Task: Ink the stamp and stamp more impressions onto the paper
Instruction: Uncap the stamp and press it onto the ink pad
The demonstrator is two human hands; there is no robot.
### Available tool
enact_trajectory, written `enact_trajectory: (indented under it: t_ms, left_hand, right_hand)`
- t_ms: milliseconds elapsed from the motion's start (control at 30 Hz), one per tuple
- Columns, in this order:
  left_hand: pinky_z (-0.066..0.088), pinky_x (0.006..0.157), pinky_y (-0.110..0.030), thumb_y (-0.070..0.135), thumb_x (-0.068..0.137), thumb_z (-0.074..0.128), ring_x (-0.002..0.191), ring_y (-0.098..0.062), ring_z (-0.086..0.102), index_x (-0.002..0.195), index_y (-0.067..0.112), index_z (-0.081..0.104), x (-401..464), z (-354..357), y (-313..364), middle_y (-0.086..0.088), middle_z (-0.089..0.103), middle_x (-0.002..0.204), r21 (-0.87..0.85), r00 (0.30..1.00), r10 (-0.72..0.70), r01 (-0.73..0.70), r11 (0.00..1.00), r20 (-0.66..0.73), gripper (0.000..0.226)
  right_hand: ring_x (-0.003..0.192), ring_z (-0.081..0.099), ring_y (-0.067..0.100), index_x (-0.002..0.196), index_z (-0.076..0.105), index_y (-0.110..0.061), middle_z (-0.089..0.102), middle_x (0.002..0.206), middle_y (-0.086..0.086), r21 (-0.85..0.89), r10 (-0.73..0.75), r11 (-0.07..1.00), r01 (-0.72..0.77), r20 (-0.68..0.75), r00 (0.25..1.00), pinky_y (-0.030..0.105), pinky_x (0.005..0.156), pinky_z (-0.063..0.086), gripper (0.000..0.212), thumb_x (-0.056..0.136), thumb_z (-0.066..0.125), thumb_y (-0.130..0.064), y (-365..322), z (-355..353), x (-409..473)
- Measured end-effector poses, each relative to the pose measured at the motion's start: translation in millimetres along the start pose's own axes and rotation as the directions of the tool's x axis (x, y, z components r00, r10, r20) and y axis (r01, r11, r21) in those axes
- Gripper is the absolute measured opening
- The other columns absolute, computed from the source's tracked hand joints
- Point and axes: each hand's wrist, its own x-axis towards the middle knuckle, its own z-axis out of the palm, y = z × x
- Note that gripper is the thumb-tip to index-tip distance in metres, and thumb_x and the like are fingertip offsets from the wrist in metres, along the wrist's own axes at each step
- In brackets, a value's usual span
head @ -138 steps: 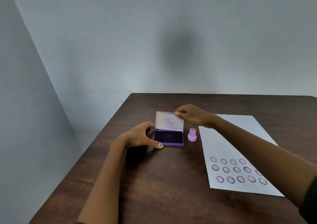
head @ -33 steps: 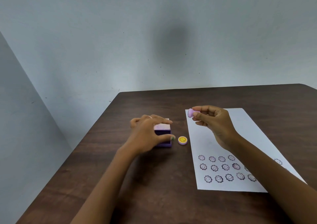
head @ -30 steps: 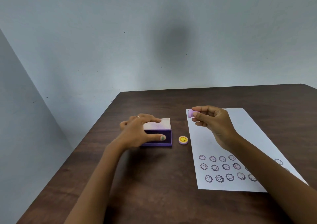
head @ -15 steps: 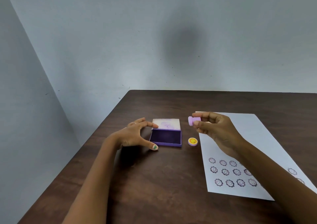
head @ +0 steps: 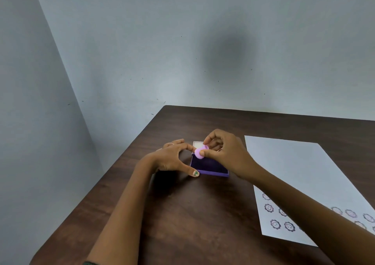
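Observation:
A small pink stamp [head: 200, 152] is pinched in my right hand [head: 225, 153], held just above the far left part of the open purple ink pad [head: 209, 166]. The pad's pale lid [head: 197, 143] lies back, mostly hidden by my fingers. My left hand [head: 172, 159] rests against the pad's left side, thumb at its front corner and fingers at the back. A white paper [head: 300, 175] lies to the right, with rows of round purple impressions [head: 275, 216] near its front edge.
The dark wooden table [head: 192, 214] stands in a corner, with a pale wall behind and another at the left. Its left edge runs close beside my left forearm. The stamp's yellow cap is hidden behind my right hand.
My right hand has carried the stamp left from above the paper's edge to over the ink pad. My left hand has stayed at the pad's side. The camera has tilted toward the pad.

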Motion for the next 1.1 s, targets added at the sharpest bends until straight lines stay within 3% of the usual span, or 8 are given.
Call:
enact_trajectory:
  t_ms: [133,300,500,600,833,1100]
  left_hand:
    - [0.013,0.115,-0.054,0.046,0.063,0.081,0.145,-0.025,-0.001,0.127,0.046,0.044,0.8,-0.9,0.6,0.005,0.006,0.159,0.004,1.000,-0.012,0.012,1.000,0.012,0.073]
    - [0.013,0.115,-0.054,0.046,0.063,0.081,0.145,-0.026,-0.001,0.126,0.047,0.044,1.6,-0.8,0.4,0.005,0.006,0.159,0.005,1.000,-0.017,0.017,1.000,0.017,0.074]
    - [0.014,0.115,-0.055,0.046,0.062,0.082,0.145,-0.025,0.000,0.126,0.046,0.043,0.3,-0.1,0.8,0.004,0.007,0.159,0.012,1.000,-0.020,0.020,1.000,0.001,0.075]
    - [0.014,0.115,-0.055,0.046,0.062,0.082,0.145,-0.024,0.001,0.125,0.046,0.044,-0.1,-0.1,1.8,0.004,0.008,0.159,0.011,1.000,-0.022,0.022,1.000,-0.001,0.074]
    - [0.013,0.116,-0.054,0.044,0.064,0.081,0.145,-0.024,0.000,0.130,0.041,0.042,-1.9,0.2,3.3,0.003,0.009,0.158,0.015,1.000,-0.016,0.016,1.000,-0.003,0.077]
    - [0.014,0.116,-0.051,0.047,0.062,0.081,0.145,-0.020,0.001,0.129,0.043,0.043,-1.2,0.5,0.6,0.005,0.011,0.158,0.002,1.000,-0.008,0.008,1.000,-0.010,0.078]
  right_hand:
    - [0.058,0.056,-0.001,0.078,0.060,-0.025,0.059,0.069,-0.015,-0.094,-0.053,0.994,0.054,0.014,0.998,0.000,0.055,0.043,0.018,0.073,0.076,-0.022,-0.2,10.5,7.7]
    - [0.062,0.055,0.003,0.088,0.067,-0.012,0.067,0.080,-0.001,-0.166,-0.076,0.983,0.074,-0.002,0.997,0.007,0.059,0.042,0.015,0.077,0.073,-0.020,4.9,17.7,9.3]
    - [0.064,0.056,0.005,0.087,0.068,-0.012,0.072,0.085,0.004,-0.194,-0.122,0.974,0.119,-0.002,0.993,0.016,0.064,0.048,0.012,0.078,0.071,-0.019,4.1,21.9,6.9]
    - [0.076,0.058,0.012,0.090,0.069,-0.012,0.072,0.092,0.005,-0.251,-0.171,0.955,0.160,-0.019,0.985,0.028,0.071,0.051,0.013,0.079,0.069,-0.020,4.1,22.7,3.2]
    - [0.095,0.061,0.022,0.099,0.069,-0.008,0.070,0.107,0.009,-0.424,-0.349,0.842,0.335,0.047,0.936,0.036,0.078,0.054,0.018,0.084,0.064,-0.017,4.6,20.2,-11.0]
    - [0.082,0.065,0.023,0.093,0.072,-0.006,0.074,0.093,0.010,-0.521,-0.408,0.768,0.373,0.051,0.912,0.035,0.069,0.055,0.016,0.081,0.065,-0.015,-1.1,21.0,-12.9]
